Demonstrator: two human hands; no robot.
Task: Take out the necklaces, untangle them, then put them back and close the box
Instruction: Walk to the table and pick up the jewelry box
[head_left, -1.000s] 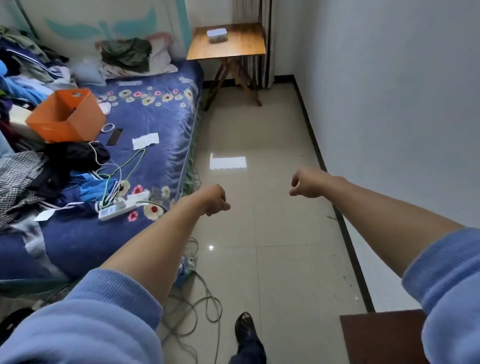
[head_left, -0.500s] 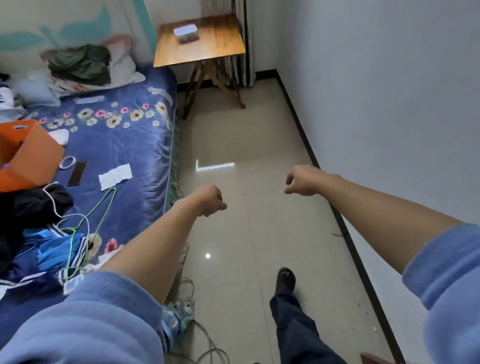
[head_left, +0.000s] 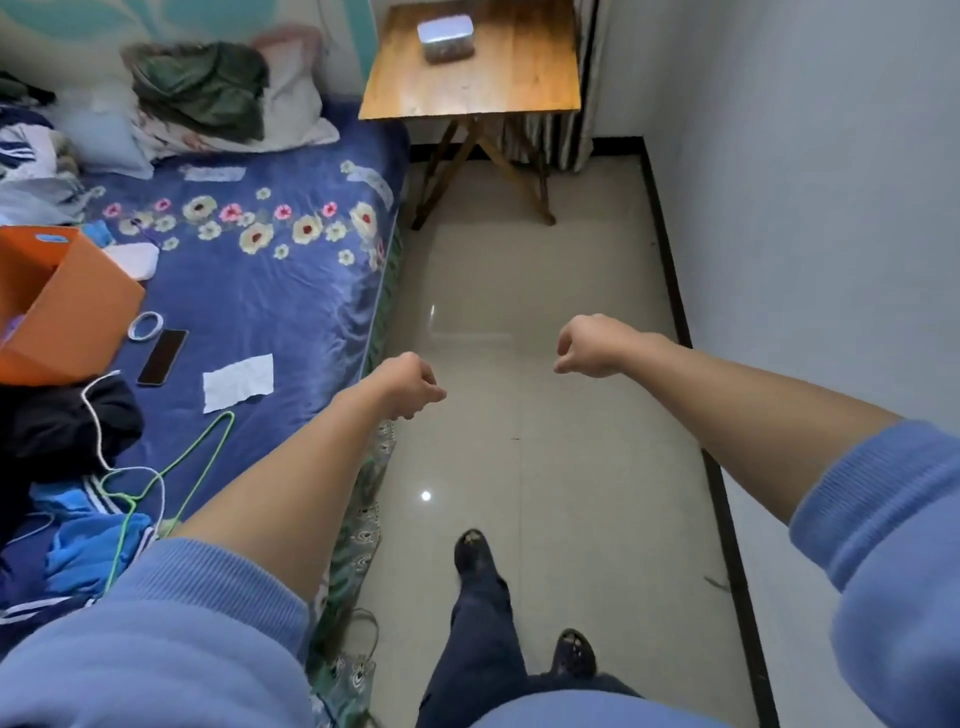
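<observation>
Walking with left hand (head_left: 413, 385) and right hand (head_left: 587, 347) clenched, empty; the far box (head_left: 445, 37) on the bench (head_left: 514, 78) looks light, best held by its sides.

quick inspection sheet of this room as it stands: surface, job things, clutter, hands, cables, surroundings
surface: wooden folding table at the far end, bare apart from the box
job's things: lidded box on the table, shut; necklaces not seen
clutter: orange box, phone, paper scrap and clothes on the bed
grippers: left hand and right hand curled, holding nothing, over the floor
cables: green cord and white cord on the bed
surroundings: tiled floor, white wall at right
</observation>
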